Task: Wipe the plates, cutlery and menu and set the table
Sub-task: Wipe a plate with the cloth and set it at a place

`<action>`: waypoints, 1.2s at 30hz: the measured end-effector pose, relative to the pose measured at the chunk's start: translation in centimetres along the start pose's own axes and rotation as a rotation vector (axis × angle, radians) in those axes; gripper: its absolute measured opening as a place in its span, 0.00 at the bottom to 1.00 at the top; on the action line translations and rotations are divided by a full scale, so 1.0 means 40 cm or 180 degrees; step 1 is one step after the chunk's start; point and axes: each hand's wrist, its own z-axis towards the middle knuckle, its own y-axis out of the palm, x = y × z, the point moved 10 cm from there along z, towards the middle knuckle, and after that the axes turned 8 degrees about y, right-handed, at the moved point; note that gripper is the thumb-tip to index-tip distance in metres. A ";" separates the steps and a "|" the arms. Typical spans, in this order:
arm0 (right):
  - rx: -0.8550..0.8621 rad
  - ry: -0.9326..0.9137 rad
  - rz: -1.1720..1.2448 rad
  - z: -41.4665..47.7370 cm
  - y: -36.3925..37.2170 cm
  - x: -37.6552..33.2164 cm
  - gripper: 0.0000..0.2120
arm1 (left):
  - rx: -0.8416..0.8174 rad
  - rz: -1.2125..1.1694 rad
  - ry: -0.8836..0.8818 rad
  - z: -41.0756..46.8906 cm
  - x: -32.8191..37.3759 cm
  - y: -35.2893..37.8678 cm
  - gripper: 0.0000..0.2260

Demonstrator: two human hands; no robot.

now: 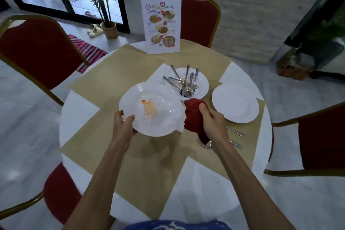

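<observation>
My left hand (124, 124) grips the rim of the dirty plate (151, 108) and holds it up over the counter (78, 106). My right hand (212, 119) is closed on the red cloth (194, 114), just beside the plate. The cutlery (186, 84) sits in a bowl (202, 84) behind. The menu (161, 24) stands at the far edge.

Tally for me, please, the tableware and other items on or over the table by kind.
Plates: 3, stained, with cutlery, clean
Cloths: 1
Menus: 1
Cutlery on the right mat: 2
Cutlery piled in the plate: overlapping, cannot count
Total without the pile: 7
</observation>
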 end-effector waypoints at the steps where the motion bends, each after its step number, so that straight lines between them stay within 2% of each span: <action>1: 0.0087 -0.0196 -0.0123 0.006 -0.005 -0.028 0.17 | 0.0008 -0.0027 0.0003 -0.011 -0.006 0.004 0.14; 3: 0.0465 -0.0883 -0.0815 -0.128 0.069 -0.091 0.19 | 0.0020 -0.0214 0.0111 -0.087 0.020 -0.110 0.13; 5: 0.0926 -0.1166 -0.1649 -0.134 0.100 -0.120 0.19 | -0.0007 -0.0262 0.0011 -0.112 -0.001 -0.084 0.15; 6: 0.0968 -0.1228 -0.1962 -0.128 0.132 -0.107 0.18 | -0.0071 -0.0243 -0.0033 -0.136 -0.005 -0.066 0.16; 9: 0.0447 -0.1051 -0.2316 -0.121 0.247 -0.019 0.17 | -0.0186 -0.0247 -0.0102 -0.183 -0.014 0.003 0.14; 13: -0.0680 -0.1530 -0.2048 -0.235 0.383 0.043 0.18 | 0.0022 0.0088 -0.0008 -0.168 0.008 0.004 0.16; 15: -0.1265 -0.1774 -0.2173 -0.286 0.387 0.069 0.18 | 0.0178 0.0142 -0.0035 -0.143 0.012 -0.036 0.18; 17: -0.1493 -0.1812 -0.2776 -0.278 0.342 0.102 0.17 | 0.0183 0.0177 -0.0002 -0.126 0.016 -0.064 0.17; 19: -0.1086 -0.1732 -0.3219 -0.207 0.268 0.099 0.16 | 0.0182 0.0181 0.0039 -0.134 0.025 -0.070 0.16; 21: -0.0375 -0.1586 -0.3291 -0.147 0.202 0.064 0.15 | 0.0153 0.0131 0.0042 -0.148 0.031 -0.054 0.17; 22: -0.0190 -0.1561 -0.3371 -0.147 0.198 0.050 0.14 | 0.0164 0.0168 0.0062 -0.152 0.039 -0.049 0.18; 24: -0.0551 -0.1596 -0.3306 -0.203 0.254 0.054 0.14 | 0.0202 0.0261 0.0089 -0.144 0.047 -0.044 0.19; 26: -0.1252 -0.1775 -0.2802 -0.290 0.328 0.058 0.15 | 0.0198 0.0333 0.0130 -0.139 0.059 -0.031 0.20; 27: -0.1433 -0.1886 -0.2553 -0.310 0.354 0.051 0.15 | 0.0167 0.0389 0.0158 -0.141 0.060 -0.019 0.22; 28: -0.1407 -0.1963 -0.2408 -0.302 0.365 0.030 0.16 | 0.0147 0.0447 0.0178 -0.147 0.061 -0.006 0.22; 30: -0.0984 -0.2047 -0.2432 -0.225 0.355 -0.008 0.22 | 0.0179 0.0601 0.0323 -0.162 0.079 0.011 0.20; 33: -0.0286 -0.1693 -0.2974 -0.135 0.261 -0.001 0.27 | 0.0269 0.0663 0.0553 -0.164 0.130 -0.005 0.21; 34: -0.0253 -0.1586 -0.3188 -0.140 0.237 0.018 0.28 | 0.0321 0.0644 0.0570 -0.153 0.132 -0.020 0.22; 36: -0.0704 -0.1572 -0.3460 -0.219 0.250 0.060 0.28 | 0.0427 0.0564 0.0517 -0.139 0.124 -0.044 0.21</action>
